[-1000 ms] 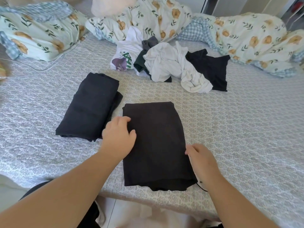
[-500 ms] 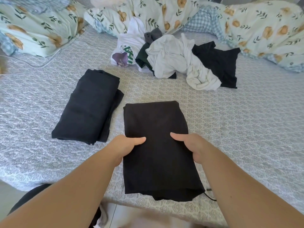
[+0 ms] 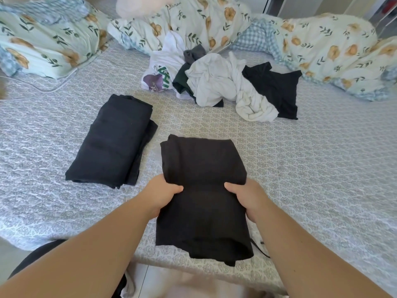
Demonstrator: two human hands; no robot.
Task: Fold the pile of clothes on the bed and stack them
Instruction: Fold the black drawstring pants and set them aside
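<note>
Both hands, left hand (image 3: 160,195), right hand (image 3: 250,197), gripping black garment (image 3: 204,168)

Both hands are now gripping the black garment (image 3: 204,190) at its middle: left hand (image 3: 160,195) and right hand (image 3: 249,197) are clamping the side edges, thumbs on top, where a second ago they were resting at its lower edges. The garment's middle is bunching and lifting, narrowing between them.
</note>
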